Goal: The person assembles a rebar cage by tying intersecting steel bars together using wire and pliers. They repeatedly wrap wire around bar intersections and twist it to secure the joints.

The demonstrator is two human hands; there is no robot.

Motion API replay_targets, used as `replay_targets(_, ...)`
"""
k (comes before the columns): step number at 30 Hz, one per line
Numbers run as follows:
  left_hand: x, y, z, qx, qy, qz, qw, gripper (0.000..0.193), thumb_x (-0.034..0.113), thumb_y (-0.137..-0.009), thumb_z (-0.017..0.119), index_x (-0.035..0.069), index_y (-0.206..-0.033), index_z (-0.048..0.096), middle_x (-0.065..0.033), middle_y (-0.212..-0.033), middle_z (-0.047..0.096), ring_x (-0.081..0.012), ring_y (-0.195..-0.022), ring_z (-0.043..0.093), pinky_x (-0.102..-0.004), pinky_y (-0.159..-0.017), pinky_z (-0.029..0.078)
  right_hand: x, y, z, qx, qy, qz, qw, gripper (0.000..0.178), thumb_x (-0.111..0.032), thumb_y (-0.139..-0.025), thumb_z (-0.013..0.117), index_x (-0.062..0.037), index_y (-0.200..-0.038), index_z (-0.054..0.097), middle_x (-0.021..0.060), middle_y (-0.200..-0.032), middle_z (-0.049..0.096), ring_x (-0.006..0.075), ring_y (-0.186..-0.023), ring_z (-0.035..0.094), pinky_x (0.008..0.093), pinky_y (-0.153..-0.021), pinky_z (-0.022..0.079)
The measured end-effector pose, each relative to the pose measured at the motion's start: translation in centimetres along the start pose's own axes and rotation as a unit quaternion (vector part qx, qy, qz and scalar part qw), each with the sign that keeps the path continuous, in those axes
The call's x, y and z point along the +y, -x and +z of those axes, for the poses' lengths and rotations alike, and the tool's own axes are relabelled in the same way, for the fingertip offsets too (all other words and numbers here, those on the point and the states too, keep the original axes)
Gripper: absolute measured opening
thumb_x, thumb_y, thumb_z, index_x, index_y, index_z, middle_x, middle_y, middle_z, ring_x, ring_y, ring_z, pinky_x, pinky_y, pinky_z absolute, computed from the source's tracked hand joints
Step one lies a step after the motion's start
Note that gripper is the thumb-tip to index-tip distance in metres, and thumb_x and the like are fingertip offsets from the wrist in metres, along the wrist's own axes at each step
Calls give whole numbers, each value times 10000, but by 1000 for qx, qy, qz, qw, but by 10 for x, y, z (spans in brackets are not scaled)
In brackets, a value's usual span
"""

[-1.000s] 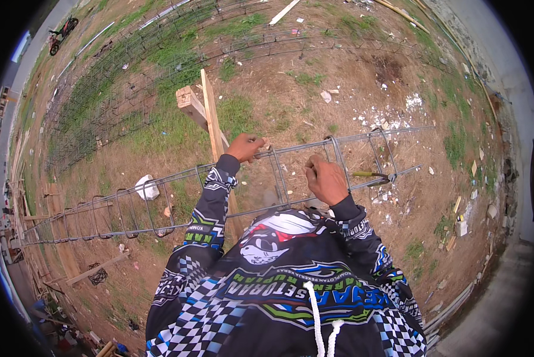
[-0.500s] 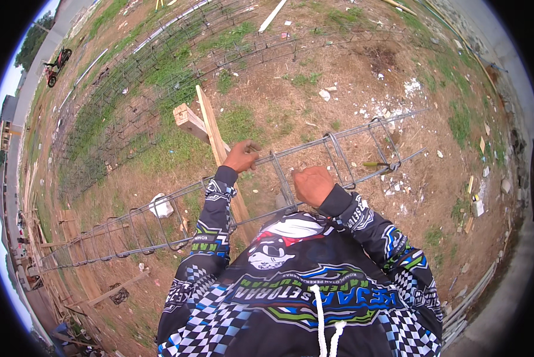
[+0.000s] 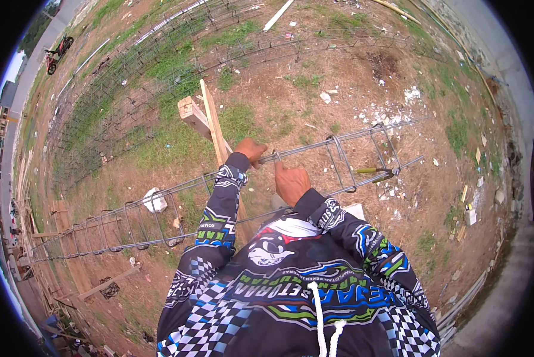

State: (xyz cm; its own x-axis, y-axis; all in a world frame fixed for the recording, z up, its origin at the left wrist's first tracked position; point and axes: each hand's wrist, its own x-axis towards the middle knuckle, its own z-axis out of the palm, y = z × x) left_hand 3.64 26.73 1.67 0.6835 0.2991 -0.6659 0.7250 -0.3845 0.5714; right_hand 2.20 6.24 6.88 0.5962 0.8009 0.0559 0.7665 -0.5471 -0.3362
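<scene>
A long rebar cage (image 3: 137,206) of straight bars and square stirrups crosses in front of me, rising toward the right. My left hand (image 3: 251,150) is closed at its far bars, fingertips curled down against the steel. Just right of it, my right hand (image 3: 292,185) is closed around a stirrup, with the index finger reaching up to the far bar. The hand and sleeve hide much of that stirrup. Pincers (image 3: 375,172) with yellow-green handles rest at the near bar by the right end. Further stirrups (image 3: 338,157) stand between my right hand and the pincers.
A wooden support of crossed timbers (image 3: 212,122) stands beneath the cage, beside my left hand. More rebar cages (image 3: 118,113) lie on the grass beyond. A white lump (image 3: 154,200) sits under the bars at left. Pale rubble (image 3: 392,110) and a concrete edge (image 3: 520,178) are at right.
My right hand has moved left and a little up along the cage, now close to the left hand. The left hand has shifted slightly right and down onto the far bars.
</scene>
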Motion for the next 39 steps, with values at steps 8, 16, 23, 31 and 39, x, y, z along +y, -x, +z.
replay_targets(8, 0, 8, 14, 43, 47, 83, 995, 389, 287, -811, 758, -43, -1008, 691, -117, -751, 706, -145, -475, 581, -302, -397, 461, 4, 20, 11, -55, -48, -100, 992, 198, -69, -752, 595, 19, -926, 564, 157, -606, 624, 342, -588, 657, 445, -504, 494)
replay_targets(16, -7, 10, 19, 70, 251, 94, 961, 324, 130, -761, 788, -81, -975, 665, -143, -879, 713, -185, -539, 636, -278, -409, 501, -4, 19, 20, -88, -45, -100, 990, 55, -76, -737, 598, -36, -720, 630, 157, -675, 648, 320, -645, 674, 415, -557, 521)
replay_targets(23, 10, 22, 15, 18, 228, 101, 968, 307, 132, -789, 777, -65, -1006, 687, -164, -862, 699, -186, -605, 661, -274, -458, 540, -10, 24, 21, -48, -58, -88, 993, 58, -79, -739, 605, -45, -702, 634, 155, -677, 650, 325, -653, 676, 431, -569, 525)
replay_targets(31, -7, 5, 25, 15, 217, 168, 962, 281, 143, -838, 744, -83, -993, 679, -140, -842, 685, -176, -664, 661, -289, -515, 561, 17, 5, -52, -10, 10, -34, 999, 81, -103, -758, 609, -37, -716, 628, 151, -665, 648, 318, -638, 671, 419, -540, 513)
replay_targets(39, 11, 22, 35, 112, 180, 207, 955, 214, 178, -866, 690, -6, -975, 682, -129, -774, 709, -176, -658, 680, -313, -565, 524, -3, 15, -35, -26, 14, -125, 992, 78, -79, -750, 591, -7, -774, 608, 154, -610, 624, 302, -611, 673, 414, -508, 513)
